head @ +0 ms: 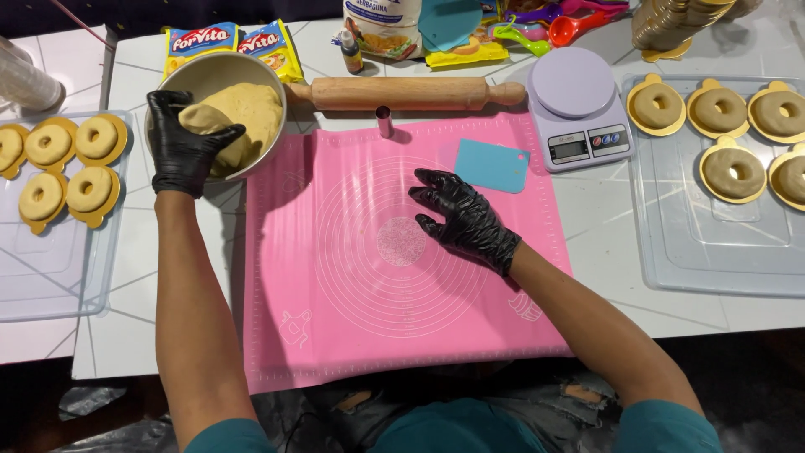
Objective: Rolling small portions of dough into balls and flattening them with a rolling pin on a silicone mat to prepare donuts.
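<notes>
Head view: left hand fingers grip smooth tan dough in bowl; right hand fingers spread, empty.

Glossy black gloves cover the left hand and right hand; matt pink silicone mat, smooth wooden rolling pin, metal bowl.

the dough is partly hidden by the left hand in the bowl. at the right edge, a ring-shaped piece is cut off; the scale display is too small to be read.
</notes>
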